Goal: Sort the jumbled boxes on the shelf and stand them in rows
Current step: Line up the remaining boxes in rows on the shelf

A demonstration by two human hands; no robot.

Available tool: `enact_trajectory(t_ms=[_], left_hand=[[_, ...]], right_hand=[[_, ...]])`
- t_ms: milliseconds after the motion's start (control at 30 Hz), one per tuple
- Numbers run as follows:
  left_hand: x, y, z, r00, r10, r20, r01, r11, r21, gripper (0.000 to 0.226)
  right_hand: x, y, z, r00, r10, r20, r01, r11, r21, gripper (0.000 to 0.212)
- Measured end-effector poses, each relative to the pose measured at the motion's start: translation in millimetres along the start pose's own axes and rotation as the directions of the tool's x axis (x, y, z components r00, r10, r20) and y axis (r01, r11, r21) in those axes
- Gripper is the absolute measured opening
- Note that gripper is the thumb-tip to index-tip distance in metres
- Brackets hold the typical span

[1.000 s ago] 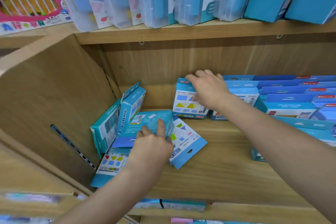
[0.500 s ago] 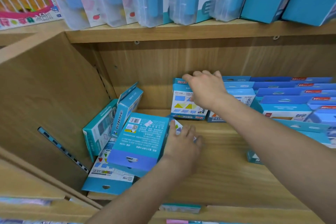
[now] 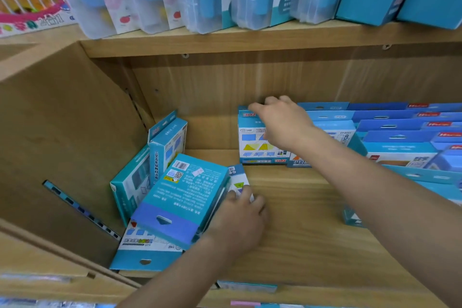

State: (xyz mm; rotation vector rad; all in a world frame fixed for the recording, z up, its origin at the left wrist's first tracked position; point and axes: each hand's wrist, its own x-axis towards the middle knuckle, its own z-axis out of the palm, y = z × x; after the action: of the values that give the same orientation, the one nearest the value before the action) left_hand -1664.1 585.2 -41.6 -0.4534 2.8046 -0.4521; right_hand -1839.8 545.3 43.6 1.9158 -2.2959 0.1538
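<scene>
Boxes (image 3: 132, 182) of glossy teal card lie heaped at the wooden shelf's (image 3: 300, 220) left. Left hand (image 3: 240, 217) curls at the tilted box's (image 3: 180, 197) edge, grip hidden; right hand (image 3: 282, 122) clasps an upright box's (image 3: 252, 142) top at the back.

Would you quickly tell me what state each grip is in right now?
Left grip: fingers curled on the white-fronted box, holding it.
Right grip: fingers hooked over the top of the standing box, holding it.
</scene>
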Motion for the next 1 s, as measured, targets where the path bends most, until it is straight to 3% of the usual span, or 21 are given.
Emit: enact_trajectory(t_ms=[100,167,400,567,700,833,900,933,1000], left_hand=[[-6,0,5,0.997,0.067,-0.047,-0.064,0.997,0.051,0.048],[-11,1,10,0.995,0.086,-0.04,-0.082,0.994,0.078,0.043],[-23,-2,10,0.999,0.018,-0.048,-0.02,0.998,-0.052,0.045],[-35,-11,20,0.928,0.114,-0.354,-0.184,0.968,-0.173,0.026],[-62,-23,13,0.865,-0.099,-0.492,-0.075,0.944,-0.322,0.032],[-98,-43,13,0.827,-0.454,-0.332,0.271,0.838,-0.473,0.057],[-113,-50,21,0.796,-0.552,-0.247,0.384,0.776,-0.5,0.07],[-118,-51,26,0.781,-0.585,-0.219,0.411,0.745,-0.525,0.074],[-124,-50,32,0.76,-0.628,-0.169,0.456,0.7,-0.549,0.081]], right_hand=[[-2,-3,12,0.999,-0.038,0.025,0.038,0.999,0.019,0.074],[-4,-2,16,0.999,-0.051,0.015,0.05,0.998,0.042,0.078],[-7,6,9,0.991,-0.117,0.064,0.114,0.992,0.054,0.074],[-6,6,10,0.996,-0.084,0.035,0.081,0.994,0.071,0.071],[-8,6,11,0.998,-0.053,0.025,0.052,0.997,0.058,0.073],[-25,-3,1,0.996,-0.011,-0.086,0.014,0.999,0.035,0.076],[-42,-10,-4,0.992,0.037,-0.124,-0.003,0.966,0.26,0.068],[-53,-14,-3,0.995,0.064,-0.081,-0.02,0.891,0.453,0.063],[-75,-26,3,0.996,0.04,0.077,-0.086,0.612,0.786,0.061]])
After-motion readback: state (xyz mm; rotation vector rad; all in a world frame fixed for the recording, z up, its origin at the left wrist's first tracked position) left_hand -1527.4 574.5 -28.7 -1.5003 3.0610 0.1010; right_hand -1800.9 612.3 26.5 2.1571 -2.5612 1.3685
